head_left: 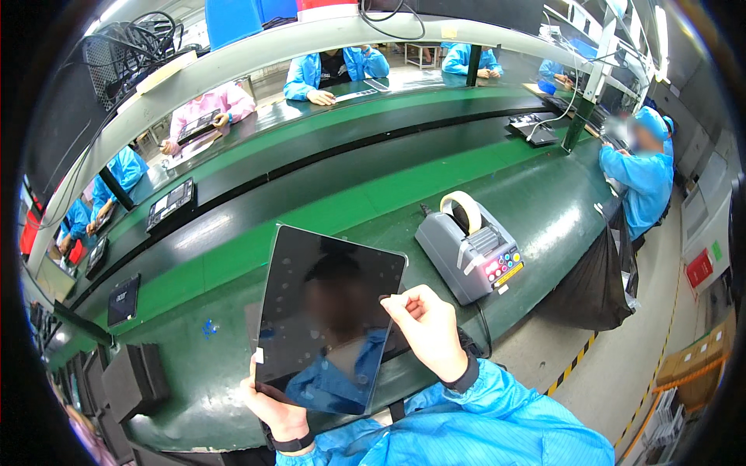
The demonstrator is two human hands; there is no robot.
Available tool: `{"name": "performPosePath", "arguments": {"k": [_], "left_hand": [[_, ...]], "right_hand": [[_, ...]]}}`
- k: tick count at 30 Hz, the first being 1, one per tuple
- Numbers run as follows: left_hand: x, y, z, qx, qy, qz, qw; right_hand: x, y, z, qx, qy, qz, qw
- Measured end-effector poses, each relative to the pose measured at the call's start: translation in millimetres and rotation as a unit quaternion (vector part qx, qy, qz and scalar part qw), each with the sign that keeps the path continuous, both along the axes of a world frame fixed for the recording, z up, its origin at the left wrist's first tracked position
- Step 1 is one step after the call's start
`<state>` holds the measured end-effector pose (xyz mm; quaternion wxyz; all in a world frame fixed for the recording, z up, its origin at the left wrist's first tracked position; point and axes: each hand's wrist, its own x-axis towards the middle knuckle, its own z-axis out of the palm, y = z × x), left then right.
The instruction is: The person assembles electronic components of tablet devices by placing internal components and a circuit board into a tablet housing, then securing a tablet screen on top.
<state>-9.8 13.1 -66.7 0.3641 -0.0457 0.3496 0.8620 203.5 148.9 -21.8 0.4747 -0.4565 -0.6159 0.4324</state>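
A glossy black display panel point(322, 318) is tilted up in front of me, its surface mirroring a blue sleeve and marked with smudges. My left hand point(272, 405) grips it by the lower left corner, the thumb on the edge below a small white tab point(259, 356). Beside the panel's right edge is my right hand point(426, 326), its thumb and forefinger pinched together. A tiny dark bit shows at those fingertips, too small to name. Right of the panel stands a grey tape dispenser point(470, 248) with a roll of clear tape and coloured buttons.
Black foam blocks point(136, 380) sit at the left on the green bench point(194, 419). Small blue bits point(210, 329) lie nearby. Other devices point(171, 206) rest along the dark conveyor strip point(311, 167). A black bag point(594, 283) hangs at the right edge. Several co-workers sit across and to the right.
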Motion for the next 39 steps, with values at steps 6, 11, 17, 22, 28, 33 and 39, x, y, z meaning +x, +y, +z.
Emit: {"name": "performPosePath", "arguments": {"k": [6,11,17,22,28,33,39], "left_hand": [[23.8,15.0,19.8,0.083,0.006,-0.074,0.994],[30.4,17.7,27.2,0.054,-0.020,-0.064,0.996],[21.3,9.0,19.8,0.079,-0.039,-0.106,0.990],[19.2,4.1,19.9,0.060,-0.042,-0.088,0.993],[15.7,3.5,24.8,0.063,-0.054,-0.073,0.994],[15.5,5.9,24.6,0.042,-0.041,-0.040,0.997],[18.3,7.2,33.8,0.107,0.056,-0.077,0.990]], "right_hand": [[-7.6,3.7,-5.9,-0.082,0.079,-0.014,0.993],[2.5,4.4,-19.9,-0.144,0.218,0.099,0.960],[0.5,1.6,-24.4,-0.230,0.399,0.148,0.875],[-17.5,-8.5,6.4,-0.346,0.465,0.097,0.809],[5.2,-1.9,-5.6,-0.160,0.302,-0.011,0.940],[2.8,-0.1,8.1,-0.110,0.175,0.047,0.977],[1.7,5.4,5.0,-0.197,0.201,0.082,0.956]]}}
